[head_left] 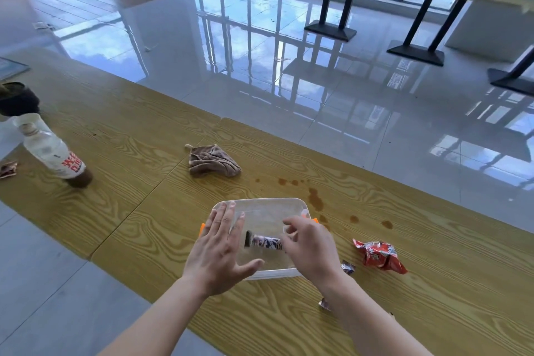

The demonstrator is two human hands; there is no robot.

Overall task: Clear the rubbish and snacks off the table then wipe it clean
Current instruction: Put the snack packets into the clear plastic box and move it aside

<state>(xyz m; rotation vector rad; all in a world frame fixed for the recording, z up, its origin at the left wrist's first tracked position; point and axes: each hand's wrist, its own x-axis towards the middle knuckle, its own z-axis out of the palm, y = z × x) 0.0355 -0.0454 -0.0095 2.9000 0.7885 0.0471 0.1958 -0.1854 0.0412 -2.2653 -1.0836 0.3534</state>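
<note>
At lower centre, our left hand (221, 251) lies spread flat on the clear box (260, 211). Our right hand (310, 248) hovers over it, fingers loosely curled, gripping nothing we can see; a wrapper (264, 241) lies inside the box between both hands. Right of it sits a red packet (378, 256).

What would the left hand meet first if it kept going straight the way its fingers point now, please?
Probably the far rim of the clear plastic container it hovers over. The left hand points away and slightly right; beyond that lies bare table. Depth is hard to judge.
</note>
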